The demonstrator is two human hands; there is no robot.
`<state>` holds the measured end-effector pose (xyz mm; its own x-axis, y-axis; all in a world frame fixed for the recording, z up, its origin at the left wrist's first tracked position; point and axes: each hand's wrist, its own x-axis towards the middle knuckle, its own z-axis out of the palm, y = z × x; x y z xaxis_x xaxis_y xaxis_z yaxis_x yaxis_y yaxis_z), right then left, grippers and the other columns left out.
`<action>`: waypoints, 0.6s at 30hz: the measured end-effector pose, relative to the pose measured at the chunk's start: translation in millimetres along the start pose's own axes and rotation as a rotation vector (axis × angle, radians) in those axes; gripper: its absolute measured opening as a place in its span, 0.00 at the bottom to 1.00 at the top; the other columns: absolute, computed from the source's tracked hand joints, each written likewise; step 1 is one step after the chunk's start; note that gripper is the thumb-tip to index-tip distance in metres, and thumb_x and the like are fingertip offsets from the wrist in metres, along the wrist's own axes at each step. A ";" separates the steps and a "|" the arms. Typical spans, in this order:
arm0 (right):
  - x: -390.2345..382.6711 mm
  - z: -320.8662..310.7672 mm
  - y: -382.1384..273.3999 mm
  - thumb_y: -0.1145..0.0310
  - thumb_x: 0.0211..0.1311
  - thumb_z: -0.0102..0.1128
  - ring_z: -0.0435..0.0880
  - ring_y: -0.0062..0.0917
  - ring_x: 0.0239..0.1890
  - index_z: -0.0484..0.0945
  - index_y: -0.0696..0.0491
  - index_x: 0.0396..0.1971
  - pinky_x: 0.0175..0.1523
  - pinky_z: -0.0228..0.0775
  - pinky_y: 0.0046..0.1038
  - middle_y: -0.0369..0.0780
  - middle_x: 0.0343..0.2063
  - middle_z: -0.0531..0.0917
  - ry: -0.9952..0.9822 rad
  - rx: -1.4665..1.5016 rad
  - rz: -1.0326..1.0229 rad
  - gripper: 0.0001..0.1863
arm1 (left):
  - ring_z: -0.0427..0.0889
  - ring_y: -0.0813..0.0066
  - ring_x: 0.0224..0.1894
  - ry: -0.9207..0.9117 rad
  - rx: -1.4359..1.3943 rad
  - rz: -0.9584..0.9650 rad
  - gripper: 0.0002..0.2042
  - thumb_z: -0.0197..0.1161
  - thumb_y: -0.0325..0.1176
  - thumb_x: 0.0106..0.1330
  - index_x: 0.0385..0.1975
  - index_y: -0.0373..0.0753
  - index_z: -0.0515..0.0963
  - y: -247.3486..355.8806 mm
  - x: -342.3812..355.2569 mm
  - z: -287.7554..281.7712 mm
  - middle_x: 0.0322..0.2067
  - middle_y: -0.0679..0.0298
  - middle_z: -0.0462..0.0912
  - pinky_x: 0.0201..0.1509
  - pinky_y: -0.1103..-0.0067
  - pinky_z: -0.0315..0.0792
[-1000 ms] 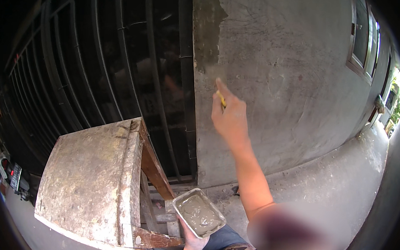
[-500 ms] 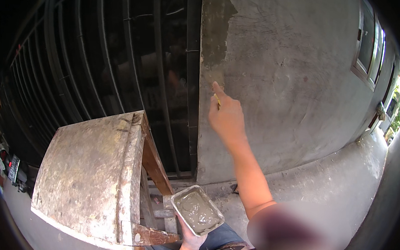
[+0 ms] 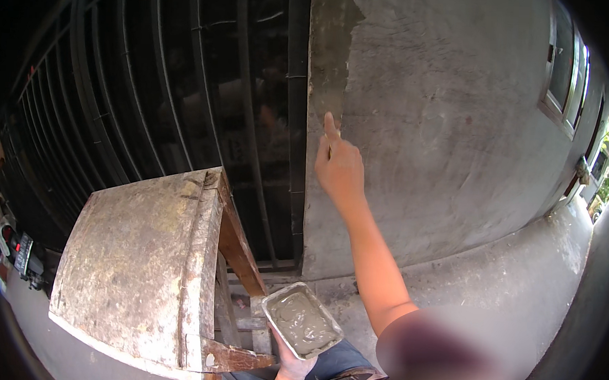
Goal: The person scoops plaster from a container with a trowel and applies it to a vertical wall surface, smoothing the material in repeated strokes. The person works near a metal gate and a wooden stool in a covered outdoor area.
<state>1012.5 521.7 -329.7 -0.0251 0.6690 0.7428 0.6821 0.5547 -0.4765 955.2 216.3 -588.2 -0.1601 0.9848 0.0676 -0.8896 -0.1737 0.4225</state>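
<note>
Low in the middle, my left hand [image 3: 294, 363] grips a small rectangular tub [image 3: 268, 312] from below and the side. Wet grey cement [image 3: 305, 326] fills it, its surface stirred and glossy. My right hand [image 3: 341, 166] is raised against the grey wall [image 3: 441, 175], beside its left edge. The fingers are curled round what looks like a putty knife, mostly hidden by the hand, with the index finger stretched upward along it. Just above the fingertip, a darker damp strip of cement [image 3: 331, 48] runs up the wall's edge.
A worn wooden table [image 3: 135, 250], spattered with paint, stands at the left. Behind it rise dark metal bars [image 3: 201, 77]. A window [image 3: 561, 72] is set in the wall at right. Concrete floor [image 3: 491, 266] runs along the wall's foot; a motorbike [image 3: 26, 259] shows far left.
My right hand has moved slightly up and left along the wall's edge, and the damp strip reaches lower near the fingertip. My left hand keeps the tub in nearly the same place.
</note>
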 end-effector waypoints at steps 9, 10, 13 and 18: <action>25.7 -40.2 -50.2 0.68 0.78 0.59 0.89 0.56 0.36 0.81 0.53 0.72 0.45 0.79 0.51 0.58 0.31 0.88 0.151 0.243 -0.040 0.25 | 0.70 0.60 0.80 0.008 -0.012 0.015 0.36 0.42 0.66 0.87 0.85 0.51 0.58 -0.8 -1.0 -2.1 0.80 0.65 0.69 0.84 0.56 0.66; 31.8 -26.4 -41.4 0.67 0.79 0.59 0.89 0.55 0.35 0.80 0.52 0.73 0.45 0.80 0.51 0.57 0.31 0.88 0.173 0.236 -0.059 0.26 | 0.70 0.60 0.80 0.006 -0.018 0.010 0.36 0.42 0.66 0.87 0.85 0.51 0.58 -1.1 -0.6 0.4 0.80 0.65 0.69 0.83 0.56 0.67; 32.8 30.2 10.7 0.66 0.79 0.60 0.89 0.54 0.33 0.77 0.51 0.76 0.44 0.80 0.51 0.55 0.32 0.88 0.292 0.067 -0.166 0.28 | 0.71 0.60 0.80 -0.024 -0.018 0.005 0.36 0.42 0.67 0.87 0.85 0.52 0.58 -1.3 2.6 9.0 0.79 0.66 0.69 0.83 0.55 0.68; -7.7 49.5 39.9 0.66 0.79 0.60 0.89 0.51 0.31 0.73 0.49 0.79 0.39 0.81 0.48 0.53 0.32 0.87 0.165 -0.009 -0.132 0.31 | 0.71 0.60 0.79 -0.017 -0.022 0.001 0.36 0.43 0.67 0.86 0.85 0.53 0.58 1.7 4.6 -0.2 0.79 0.66 0.70 0.82 0.55 0.68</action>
<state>1003.7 563.2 -377.7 0.0049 0.5000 0.8660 0.6873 0.6274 -0.3661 952.9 220.5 -587.3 -0.1542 0.9845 0.0832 -0.8985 -0.1748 0.4027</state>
